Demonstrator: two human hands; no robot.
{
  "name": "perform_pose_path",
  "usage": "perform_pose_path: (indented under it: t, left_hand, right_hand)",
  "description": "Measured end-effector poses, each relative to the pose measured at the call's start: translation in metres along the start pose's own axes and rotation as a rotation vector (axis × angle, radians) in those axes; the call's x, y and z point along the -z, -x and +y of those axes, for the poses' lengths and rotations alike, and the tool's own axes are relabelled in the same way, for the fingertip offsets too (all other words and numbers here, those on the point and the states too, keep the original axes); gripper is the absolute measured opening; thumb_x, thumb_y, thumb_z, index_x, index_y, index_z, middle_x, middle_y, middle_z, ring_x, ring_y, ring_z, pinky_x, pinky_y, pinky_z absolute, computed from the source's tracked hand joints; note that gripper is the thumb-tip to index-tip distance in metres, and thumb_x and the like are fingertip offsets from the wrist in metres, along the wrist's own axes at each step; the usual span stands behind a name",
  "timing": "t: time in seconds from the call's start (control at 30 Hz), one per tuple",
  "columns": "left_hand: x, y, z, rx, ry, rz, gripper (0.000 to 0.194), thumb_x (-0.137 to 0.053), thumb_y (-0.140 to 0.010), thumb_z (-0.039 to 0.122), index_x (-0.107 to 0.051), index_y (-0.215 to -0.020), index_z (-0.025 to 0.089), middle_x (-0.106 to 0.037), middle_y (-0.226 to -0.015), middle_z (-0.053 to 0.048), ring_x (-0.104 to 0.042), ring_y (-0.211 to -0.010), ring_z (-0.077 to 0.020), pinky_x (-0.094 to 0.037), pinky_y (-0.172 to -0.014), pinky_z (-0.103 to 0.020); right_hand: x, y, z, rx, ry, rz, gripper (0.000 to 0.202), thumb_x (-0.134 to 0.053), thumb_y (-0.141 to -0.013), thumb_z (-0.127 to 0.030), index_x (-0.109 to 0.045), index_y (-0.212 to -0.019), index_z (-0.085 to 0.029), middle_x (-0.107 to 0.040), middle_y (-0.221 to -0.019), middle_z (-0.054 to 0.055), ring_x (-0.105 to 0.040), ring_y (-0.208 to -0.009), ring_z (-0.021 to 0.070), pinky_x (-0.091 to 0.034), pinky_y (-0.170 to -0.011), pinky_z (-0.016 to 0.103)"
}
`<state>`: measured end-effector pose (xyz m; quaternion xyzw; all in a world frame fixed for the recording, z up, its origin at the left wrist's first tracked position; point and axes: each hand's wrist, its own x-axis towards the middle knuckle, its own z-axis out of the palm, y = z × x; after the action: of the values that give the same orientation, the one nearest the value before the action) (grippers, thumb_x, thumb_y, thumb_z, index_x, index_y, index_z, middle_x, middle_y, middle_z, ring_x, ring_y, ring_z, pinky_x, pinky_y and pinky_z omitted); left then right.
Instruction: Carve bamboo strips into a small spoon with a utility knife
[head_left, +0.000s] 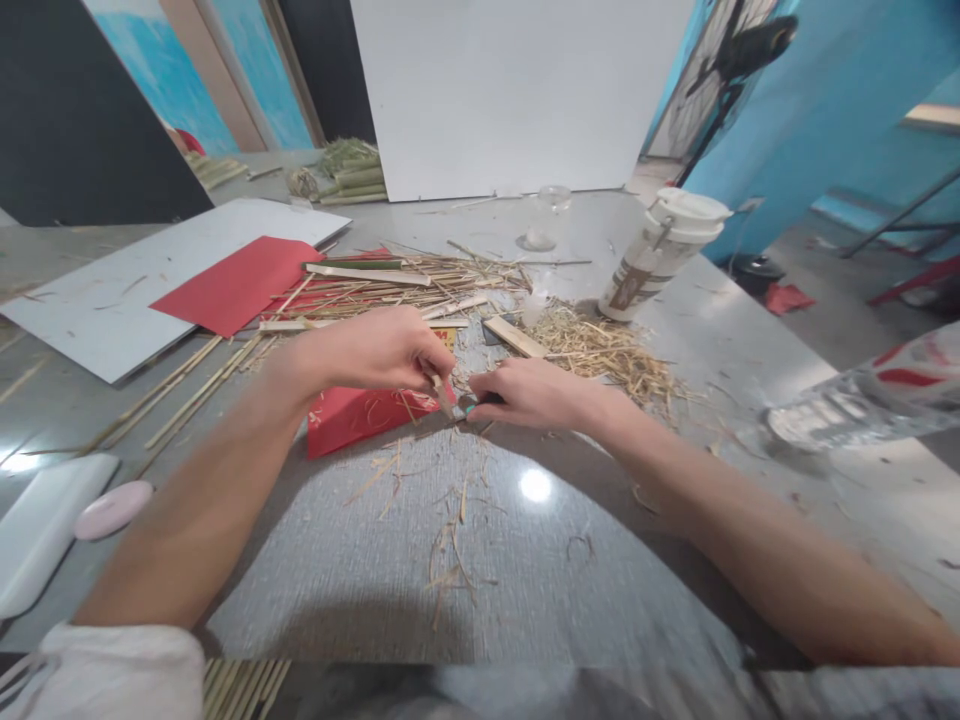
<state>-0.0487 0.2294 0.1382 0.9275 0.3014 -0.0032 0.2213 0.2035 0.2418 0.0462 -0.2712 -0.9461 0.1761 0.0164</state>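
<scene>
Over the middle of the table, my left hand (405,350) is closed on a thin, flat straw strip (444,397) that points down to the right. Just right of it, my right hand (517,392) is closed around a small tool with a dark and teal tip (466,405); its kind is mostly hidden by the fingers. The strip's end and the tool's tip are very close; whether they touch I cannot tell. Under and beside my left hand lies a red paper (356,420) with straw shavings on it. More shavings (454,560) are scattered toward me.
Straw stalks (420,285) and a straw heap (622,355) lie beyond my hands. A white-lidded tumbler (660,255) stands behind, near a clear glass jar (551,215). A plastic bottle (847,400) is at right. White board (75,300), red sheet (240,285) and pink disc (112,510) are left.
</scene>
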Motion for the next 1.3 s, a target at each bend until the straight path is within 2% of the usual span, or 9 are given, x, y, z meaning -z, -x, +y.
perform_pose_path:
  t: [0.27,0.37,0.43,0.57,0.7,0.83,0.97,1.1,1.3]
  left_hand:
    - [0.030,0.046,-0.011,-0.007,0.144,0.514,0.005,-0.082,-0.089,0.024,-0.086,-0.088,0.021,-0.081,-0.073,-0.001,-0.063,-0.062,-0.0119,-0.046,-0.059,-0.023]
    - [0.033,0.057,-0.007,-0.080,0.236,0.640,0.006,-0.091,-0.085,0.025,-0.086,-0.085,0.022,-0.082,-0.073,-0.001,-0.067,-0.064,-0.0134,-0.058,-0.076,-0.028]
    - [0.032,0.060,-0.004,-0.115,0.269,0.686,0.010,-0.094,-0.083,0.028,-0.086,-0.084,0.023,-0.082,-0.072,-0.001,-0.069,-0.065,-0.0147,-0.061,-0.089,-0.035]
    - [0.032,0.059,-0.003,-0.123,0.282,0.690,0.012,-0.096,-0.082,0.031,-0.087,-0.085,0.023,-0.080,-0.069,-0.001,-0.071,-0.064,-0.0154,-0.061,-0.097,-0.040]
    - [0.032,0.059,-0.005,-0.120,0.269,0.681,0.016,-0.096,-0.083,0.035,-0.087,-0.085,0.023,-0.080,-0.068,0.000,-0.069,-0.061,-0.0141,-0.060,-0.099,-0.039]
    - [0.032,0.060,-0.006,-0.132,0.272,0.689,0.025,-0.094,-0.084,0.046,-0.086,-0.085,0.022,-0.077,-0.063,0.001,-0.067,-0.059,-0.0126,-0.058,-0.102,-0.039]
    - [0.031,0.059,-0.007,-0.126,0.287,0.701,0.030,-0.095,-0.082,0.051,-0.086,-0.084,0.022,-0.078,-0.063,0.000,-0.068,-0.058,-0.0133,-0.059,-0.100,-0.040]
    - [0.032,0.060,-0.010,-0.147,0.314,0.661,0.028,-0.092,-0.085,0.051,-0.088,-0.087,0.023,-0.084,-0.072,-0.005,-0.075,-0.063,-0.0178,-0.064,-0.086,-0.038]
    - [0.034,0.067,0.000,-0.356,0.447,0.618,0.017,-0.086,-0.093,0.046,-0.092,-0.096,0.030,-0.088,-0.089,-0.007,-0.084,-0.077,-0.0283,-0.067,-0.066,-0.041]
  right_hand:
    - [0.019,0.002,0.007,-0.032,-0.142,0.061,0.039,-0.056,-0.108,-0.052,-0.055,-0.083,-0.023,-0.053,-0.070,-0.002,-0.044,-0.064,0.0144,-0.028,-0.062,0.031]
    - [0.035,0.007,0.011,-0.038,-0.247,0.153,0.051,-0.034,-0.114,-0.061,-0.047,-0.081,-0.024,-0.053,-0.072,-0.002,-0.046,-0.063,0.0130,-0.034,-0.062,0.030]
    - [0.042,0.012,0.009,-0.025,-0.422,0.263,0.056,-0.034,-0.112,-0.067,-0.046,-0.079,-0.024,-0.050,-0.070,-0.003,-0.043,-0.061,0.0119,-0.034,-0.059,0.029]
    - [0.048,0.018,-0.011,0.015,-0.793,0.393,0.048,-0.066,-0.101,-0.062,-0.050,-0.078,-0.024,-0.045,-0.063,-0.007,-0.038,-0.056,0.0107,-0.028,-0.052,0.029]
    - [0.049,0.019,-0.041,0.117,-0.830,0.370,0.033,-0.079,-0.094,-0.045,-0.059,-0.082,-0.021,-0.050,-0.069,-0.006,-0.041,-0.061,0.0103,-0.029,-0.054,0.027]
    - [0.047,0.017,-0.057,0.175,-0.836,0.345,0.022,-0.082,-0.092,-0.035,-0.067,-0.093,-0.019,-0.061,-0.079,-0.003,-0.051,-0.070,0.0111,-0.040,-0.062,0.025]
    - [0.043,0.016,-0.056,0.107,-0.847,0.366,0.019,-0.080,-0.092,-0.034,-0.072,-0.089,-0.017,-0.065,-0.076,-0.002,-0.056,-0.070,0.0127,-0.043,-0.065,0.026]
    - [0.040,0.016,-0.053,0.063,-0.851,0.356,0.015,-0.080,-0.089,-0.031,-0.074,-0.086,-0.017,-0.067,-0.074,-0.002,-0.060,-0.070,0.0137,-0.045,-0.065,0.027]
    - [0.041,0.016,-0.053,0.040,-0.856,0.362,0.011,-0.078,-0.087,-0.025,-0.071,-0.083,-0.017,-0.065,-0.071,-0.003,-0.055,-0.063,0.0104,-0.042,-0.058,0.025]
